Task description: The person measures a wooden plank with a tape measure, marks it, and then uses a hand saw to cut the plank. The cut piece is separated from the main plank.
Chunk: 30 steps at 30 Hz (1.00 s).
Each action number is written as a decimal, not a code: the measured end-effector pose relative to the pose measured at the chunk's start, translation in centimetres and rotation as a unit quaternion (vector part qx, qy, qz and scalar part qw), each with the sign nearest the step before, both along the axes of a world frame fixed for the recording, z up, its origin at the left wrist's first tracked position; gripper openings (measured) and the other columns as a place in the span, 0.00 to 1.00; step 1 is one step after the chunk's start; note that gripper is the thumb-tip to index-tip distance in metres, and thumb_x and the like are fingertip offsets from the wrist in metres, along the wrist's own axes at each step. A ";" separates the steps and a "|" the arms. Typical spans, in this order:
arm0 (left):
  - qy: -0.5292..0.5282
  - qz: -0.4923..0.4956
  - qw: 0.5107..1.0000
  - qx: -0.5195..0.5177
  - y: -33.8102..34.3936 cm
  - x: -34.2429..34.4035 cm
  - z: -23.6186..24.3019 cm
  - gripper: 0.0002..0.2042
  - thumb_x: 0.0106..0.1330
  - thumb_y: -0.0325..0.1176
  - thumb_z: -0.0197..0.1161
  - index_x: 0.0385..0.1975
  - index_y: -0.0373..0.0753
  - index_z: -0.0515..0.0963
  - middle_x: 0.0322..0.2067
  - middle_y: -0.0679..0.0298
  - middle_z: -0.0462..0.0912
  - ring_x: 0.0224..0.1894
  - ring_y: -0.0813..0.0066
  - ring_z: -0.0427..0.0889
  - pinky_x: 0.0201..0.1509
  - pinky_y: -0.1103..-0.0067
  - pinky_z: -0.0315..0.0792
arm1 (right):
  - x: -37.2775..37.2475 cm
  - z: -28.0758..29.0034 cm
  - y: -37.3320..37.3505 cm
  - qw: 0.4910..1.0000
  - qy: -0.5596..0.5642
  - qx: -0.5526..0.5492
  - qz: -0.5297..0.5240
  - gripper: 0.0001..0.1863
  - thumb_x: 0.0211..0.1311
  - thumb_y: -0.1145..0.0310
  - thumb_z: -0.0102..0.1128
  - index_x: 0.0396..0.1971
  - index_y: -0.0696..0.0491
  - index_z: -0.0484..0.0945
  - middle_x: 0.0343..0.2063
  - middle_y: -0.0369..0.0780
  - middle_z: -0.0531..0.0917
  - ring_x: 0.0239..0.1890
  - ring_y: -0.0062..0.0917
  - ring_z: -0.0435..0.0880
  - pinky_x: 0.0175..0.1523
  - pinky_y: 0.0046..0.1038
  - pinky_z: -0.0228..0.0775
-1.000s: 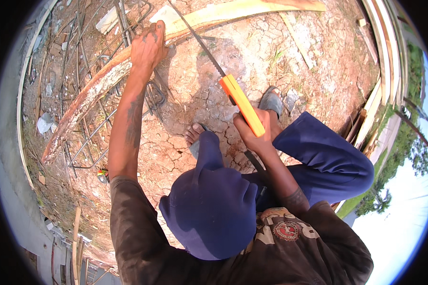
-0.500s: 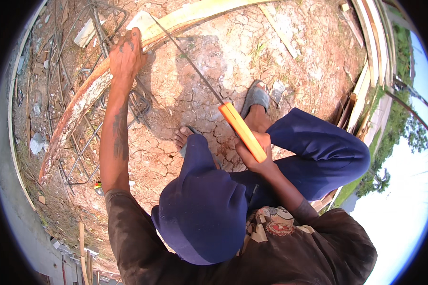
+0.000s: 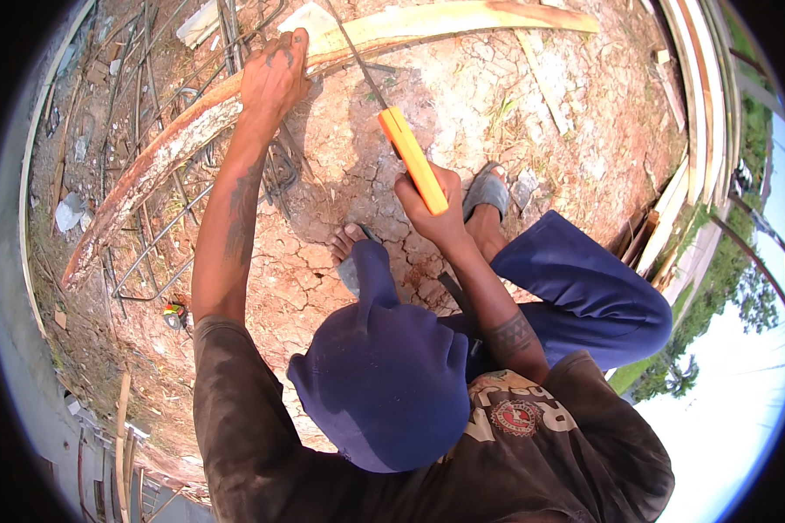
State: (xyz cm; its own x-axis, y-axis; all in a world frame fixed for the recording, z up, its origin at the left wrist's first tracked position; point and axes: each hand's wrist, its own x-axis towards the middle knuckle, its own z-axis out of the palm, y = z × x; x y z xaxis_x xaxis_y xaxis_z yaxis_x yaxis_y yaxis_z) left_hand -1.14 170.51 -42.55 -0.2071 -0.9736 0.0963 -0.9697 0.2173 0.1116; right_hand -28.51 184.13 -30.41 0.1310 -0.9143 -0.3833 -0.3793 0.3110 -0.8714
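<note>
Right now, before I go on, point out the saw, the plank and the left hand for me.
Saw (image 3: 412,159): head view, on its orange handle.
Plank (image 3: 419,26): head view, on the pale stretch right of the saw's blade.
Left hand (image 3: 272,78): head view, on the back of the hand.

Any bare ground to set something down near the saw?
Yes: cracked soil right of the saw, bordered by the plank above, a thin wood strip rightward and the right sandal below. Smaller patch between left forearm and left foot. Crowded: around the plank's left half, among steel bars; far right, stacked boards.
</note>
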 end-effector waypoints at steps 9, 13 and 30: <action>0.004 0.024 0.999 0.022 -0.6 -0.5 1.1 0.32 0.48 0.40 0.79 0.49 0.39 0.67 0.46 0.51 0.84 0.50 0.56 0.84 0.47 0.62 0.80 | -0.8 1.1 0.7 1.000 0.027 0.005 -0.002 0.11 0.59 0.76 0.62 0.20 0.59 0.72 0.14 0.31 0.71 0.20 0.11 0.66 0.25 0.25 0.59; -0.005 0.011 1.000 -0.024 -1.3 -0.2 1.4 0.27 0.50 0.35 0.77 0.46 0.37 0.69 0.41 0.54 0.84 0.46 0.56 0.85 0.43 0.64 0.82 | -1.6 3.6 1.3 0.999 0.036 0.021 0.002 0.08 0.61 0.75 0.62 0.23 0.60 0.77 0.15 0.32 0.73 0.20 0.12 0.68 0.26 0.24 0.60; 0.016 0.004 1.000 -0.021 -0.5 0.8 0.3 0.32 0.48 0.36 0.76 0.52 0.36 0.67 0.46 0.45 0.84 0.48 0.49 0.86 0.42 0.61 0.83 | -1.1 2.8 1.1 0.998 0.063 0.012 0.017 0.08 0.55 0.76 0.61 0.20 0.60 0.73 0.12 0.37 0.71 0.17 0.14 0.69 0.23 0.27 0.62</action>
